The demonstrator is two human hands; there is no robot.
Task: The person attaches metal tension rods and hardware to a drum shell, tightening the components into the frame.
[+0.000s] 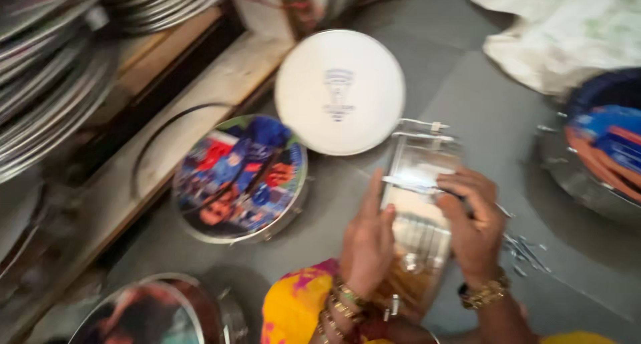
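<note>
Both hands are working on a shiny metal container (pixel 419 204) that sits upright on the grey floor (pixel 487 117), right in front of the person. The left hand (pixel 368 240) is pressed flat against its left side, fingers straight and pointing up, thumb tucked near the rim. The right hand (pixel 473 220) comes in from the other side with fingers curled over the top edge, looking like it's pinching a thin metal strip or clasp there, though the blur makes it tough to say exactly what's between the fingers. So the 2 hands are apart, one on each side of the container, both touching it. Bangles on both wrists, and a yellow and pink sleeve (pixel 294 304) is cut off at the bottom. Just left of the container is a round tin with a colourful printed lid (pixel 242 177), and behind it a round white lid (pixel 339 92) that touches or overlaps the container's far end, can't tell which. A few small metal bits (pixel 527 250) lie on the floor by the right hand, too smeared to identify. Stacked steel plates (pixel 47 84) at top left and another tin (pixel 143 314) at the bottom are only partly in frame.
</note>
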